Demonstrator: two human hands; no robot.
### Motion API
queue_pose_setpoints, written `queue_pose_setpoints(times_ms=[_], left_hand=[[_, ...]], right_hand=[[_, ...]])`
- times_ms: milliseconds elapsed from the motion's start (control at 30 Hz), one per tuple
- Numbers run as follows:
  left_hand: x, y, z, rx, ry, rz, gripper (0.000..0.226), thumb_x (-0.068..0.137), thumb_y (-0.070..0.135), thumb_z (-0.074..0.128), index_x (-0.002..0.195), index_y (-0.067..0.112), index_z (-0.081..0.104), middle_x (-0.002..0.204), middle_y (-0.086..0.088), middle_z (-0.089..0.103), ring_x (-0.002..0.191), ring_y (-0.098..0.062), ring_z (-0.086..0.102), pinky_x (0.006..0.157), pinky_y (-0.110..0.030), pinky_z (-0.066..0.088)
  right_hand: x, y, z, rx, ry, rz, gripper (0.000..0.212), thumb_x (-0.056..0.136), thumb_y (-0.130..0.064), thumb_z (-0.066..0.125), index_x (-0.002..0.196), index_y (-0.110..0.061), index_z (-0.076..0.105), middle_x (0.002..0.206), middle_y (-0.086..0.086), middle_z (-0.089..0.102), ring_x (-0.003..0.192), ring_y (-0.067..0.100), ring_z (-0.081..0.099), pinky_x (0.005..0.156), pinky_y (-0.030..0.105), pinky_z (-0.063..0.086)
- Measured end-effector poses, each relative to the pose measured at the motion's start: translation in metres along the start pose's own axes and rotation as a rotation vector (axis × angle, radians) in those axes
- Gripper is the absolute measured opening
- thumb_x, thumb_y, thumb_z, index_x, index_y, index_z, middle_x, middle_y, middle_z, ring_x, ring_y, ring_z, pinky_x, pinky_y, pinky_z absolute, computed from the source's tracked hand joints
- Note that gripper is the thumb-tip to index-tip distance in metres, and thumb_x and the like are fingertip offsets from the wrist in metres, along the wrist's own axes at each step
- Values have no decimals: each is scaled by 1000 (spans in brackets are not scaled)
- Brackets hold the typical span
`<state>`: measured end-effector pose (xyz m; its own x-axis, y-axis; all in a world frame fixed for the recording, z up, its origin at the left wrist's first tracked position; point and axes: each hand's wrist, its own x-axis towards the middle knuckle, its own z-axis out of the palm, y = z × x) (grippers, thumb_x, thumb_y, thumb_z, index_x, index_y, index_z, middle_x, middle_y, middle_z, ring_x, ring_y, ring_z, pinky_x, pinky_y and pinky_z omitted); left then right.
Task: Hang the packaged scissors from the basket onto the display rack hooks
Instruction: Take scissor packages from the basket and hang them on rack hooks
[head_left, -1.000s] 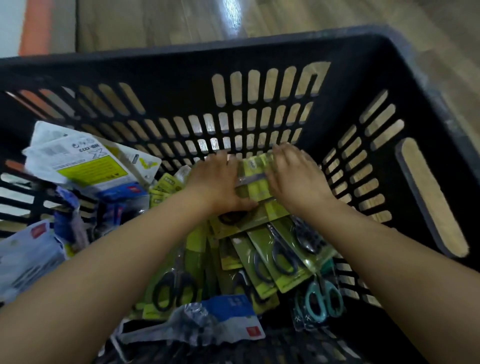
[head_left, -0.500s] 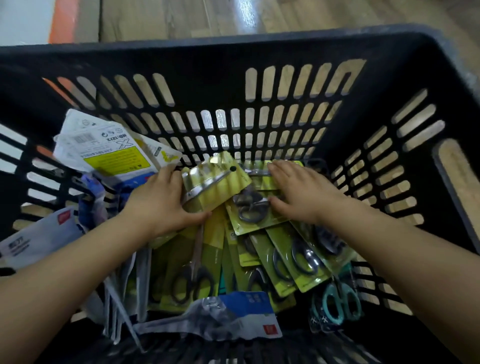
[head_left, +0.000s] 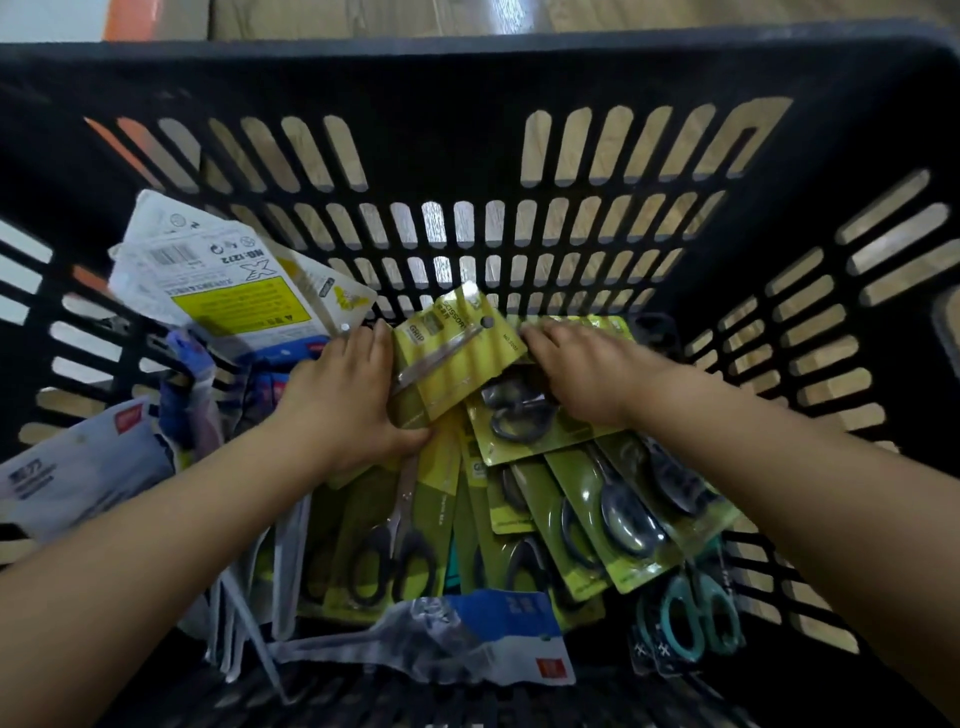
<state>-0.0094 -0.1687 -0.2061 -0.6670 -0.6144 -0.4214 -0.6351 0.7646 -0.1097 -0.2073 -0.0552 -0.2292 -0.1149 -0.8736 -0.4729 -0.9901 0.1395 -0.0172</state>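
Both hands are digging in the black basket (head_left: 467, 156), left hand (head_left: 345, 400) gripping a yellow-green scissors pack (head_left: 452, 353) near its far wall, right hand (head_left: 587, 374) lying flat-fingered on neighbouring packs (head_left: 540, 421).

Lighting was dim and uneven. Inside the basket (head_left: 467, 78) my view stayed dark; its black walls showed little detail. Bright floor showed through the wall slots, strongest at upper center. A glare streak lay on the floor (head_left: 511, 13) at the top edge. My forearms, at the lower corners, appeared soft and slightly blurred. Wide-angle distortion bowed the basket rim and stretched the slots toward the left and right edges. Blister packs in the center carried faint sheen.
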Motion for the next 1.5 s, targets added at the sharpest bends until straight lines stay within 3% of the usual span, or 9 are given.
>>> queue_pose_setpoints(times_ms=[300, 467, 600, 667, 833, 1000, 1200, 1400, 1500], left_hand=[[-11, -2, -14, -188, 85, 4, 110, 72, 64, 63, 148, 8, 7, 147, -9, 24, 135, -25, 26, 104, -40, 36], [-30, -3, -23, -258, 163, -1, 102, 71, 67, 61, 145, 11, 17, 144, -9, 28, 131, -25, 34, 98, -38, 40], [-41, -10, -25, -283, 177, -76, 107, 71, 71, 57, 147, 9, 15, 142, -11, 31, 130, -27, 35, 97, -41, 41], [-45, -16, -23, -288, 170, -116, 106, 72, 68, 61, 147, 9, 15, 138, -11, 34, 127, -28, 38, 93, -40, 42], [-47, -29, -13, -259, 81, -180, 102, 72, 70, 59, 142, 6, 23, 138, -15, 33, 123, -32, 43, 91, -41, 43], [-44, -29, -13, -233, 68, -179, 102, 72, 72, 57, 142, 4, 25, 139, -16, 33, 123, -33, 44, 91, -41, 44], [-42, -30, -11, -221, 70, -172, 102, 71, 72, 57, 141, 5, 25, 139, -15, 34, 122, -32, 44, 91, -42, 44], [-43, -29, -9, -222, 89, -182, 95, 71, 71, 58, 134, 5, 32, 134, -14, 38, 120, -31, 45, 87, -40, 44], [-43, -27, -7, -211, 105, -179, 94, 71, 71, 59, 132, 5, 33, 132, -15, 39, 117, -31, 46, 84, -40, 45]], right_hand=[[-16, 4, 8, -181, 87, 39, 70, 96, -11, 46, 150, -10, 0, 144, 14, 32, 132, 31, 35, 109, 42, 33], [-45, 0, -5, -265, 81, -65, 72, 95, -6, 44, 150, -7, -2, 154, 18, 13, 142, 34, 14, 116, 50, 11], [-55, -15, -5, -278, 137, -278, 68, 85, -4, 50, 147, -4, 24, 144, 23, 38, 134, 38, 36, 110, 53, 24], [-57, -21, -6, -243, 126, -317, 67, 84, -11, 48, 147, -7, 27, 143, 21, 40, 133, 36, 39, 110, 51, 27], [-64, -26, 4, -80, 14, -251, 78, 90, -64, 17, 151, -21, -5, 159, 7, -1, 146, 21, -3, 114, 32, -7], [-53, -41, -7, -92, 36, -266, 83, 86, -71, 36, 144, -14, 22, 159, 9, -2, 146, 24, -3, 117, 42, -3], [-32, -61, -16, -73, -132, -335, 104, 72, -82, 44, 149, -35, -8, 159, 3, -8, 146, 27, -7, 117, 49, -3], [-45, -77, -2, 82, -54, -440, 73, 84, -75, 33, 129, -21, 47, 157, 6, 17, 146, 24, 7, 116, 46, -7], [-51, -78, 4, -29, -31, -489, 70, 88, -70, 30, 132, -17, 44, 157, 6, 17, 146, 24, 8, 117, 48, -7]])
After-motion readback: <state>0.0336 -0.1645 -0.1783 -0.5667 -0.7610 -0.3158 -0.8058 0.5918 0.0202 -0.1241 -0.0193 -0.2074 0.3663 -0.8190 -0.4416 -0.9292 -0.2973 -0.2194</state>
